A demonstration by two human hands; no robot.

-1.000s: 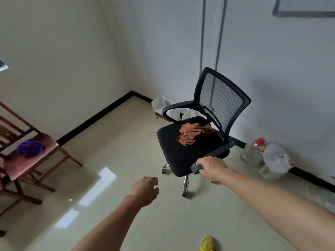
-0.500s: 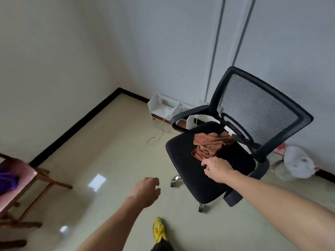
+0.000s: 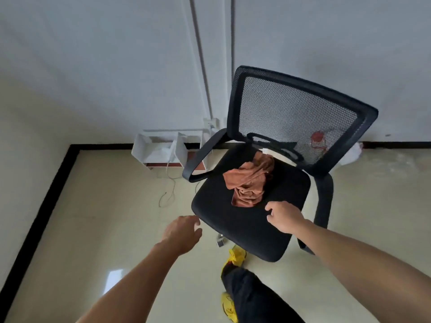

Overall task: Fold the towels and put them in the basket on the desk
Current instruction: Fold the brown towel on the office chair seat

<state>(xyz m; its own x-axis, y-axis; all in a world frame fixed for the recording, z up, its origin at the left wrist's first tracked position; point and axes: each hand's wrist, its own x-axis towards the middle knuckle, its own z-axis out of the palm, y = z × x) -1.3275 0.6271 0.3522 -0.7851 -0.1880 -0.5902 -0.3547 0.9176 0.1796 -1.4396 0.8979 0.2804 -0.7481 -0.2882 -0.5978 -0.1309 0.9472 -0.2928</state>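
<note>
Whereas the right hand (image 3: 283, 219) was at the crumpled orange towel's (image 3: 249, 183) near edge before, it now hovers just short of it over the chair (image 3: 245, 231) seat, fingers loosely bent, holding nothing. The left hand (image 3: 183, 234), relaxed and empty, has reached the seat's near-left edge, left of the towel.

A black office chair (image 3: 245, 227) stands on a glossy cream tile floor (image 3: 105, 206), its mesh backrest (image 3: 296, 113) towards the wall. One armrest (image 3: 200, 157) curves along the seat's side. A chrome caster (image 3: 220, 241) shows below the seat's front edge. A white open shelf unit (image 3: 158, 148) sits on the floor against the wall, just beside the chair. A thin white cable (image 3: 171, 185) trails from the unit across the floor. Two vertical pipes (image 3: 200, 54) run up the wall. A black baseboard (image 3: 46, 199) borders the floor. A red-capped item (image 3: 317, 138) shows through the mesh; a white bag (image 3: 352, 155) lies beside it.
</note>
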